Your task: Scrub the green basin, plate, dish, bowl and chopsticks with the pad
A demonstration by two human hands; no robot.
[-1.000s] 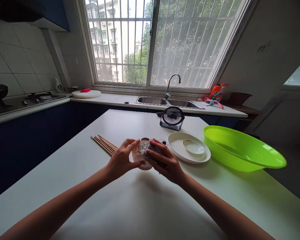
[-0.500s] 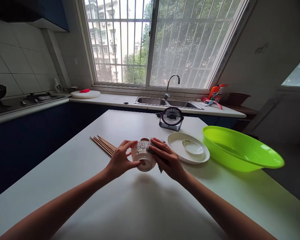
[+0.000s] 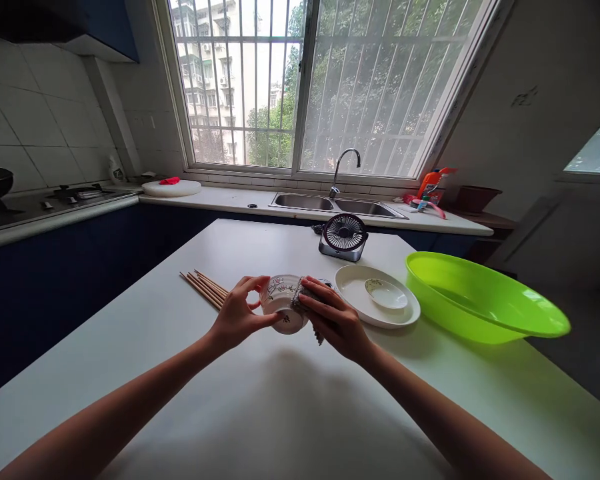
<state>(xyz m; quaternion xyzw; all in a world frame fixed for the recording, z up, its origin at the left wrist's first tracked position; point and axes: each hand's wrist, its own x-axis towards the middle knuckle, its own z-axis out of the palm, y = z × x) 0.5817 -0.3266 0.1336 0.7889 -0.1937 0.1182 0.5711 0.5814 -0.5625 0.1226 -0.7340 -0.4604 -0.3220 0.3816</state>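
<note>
A white bowl (image 3: 279, 300) with a painted flower pattern is held above the table, tilted so that its outer side and base face me. My left hand (image 3: 237, 312) grips it at the left, thumb on the base and fingers at the rim. Against the bowl's right side, my right hand (image 3: 336, 318) presses a grey cloth (image 3: 300, 297), closed over it with part of the cloth hanging below. Several wooden chopsticks (image 3: 203, 288) lie left of my left hand. To the right, a small white dish (image 3: 386, 295) rests on a larger white plate (image 3: 350, 308).
A big green basin (image 3: 460, 320) stands at the table's right edge, beside the plate. A small black fan (image 3: 344, 235) is farther back on the white table (image 3: 190, 400). Behind are a double sink (image 3: 303, 201) with a tap (image 3: 336, 172) and a stove (image 3: 70, 200).
The bowl has risen slightly and tipped a little in my left hand, its base turning. My right hand with the cloth stays against the bowl's right side, barely moved.
</note>
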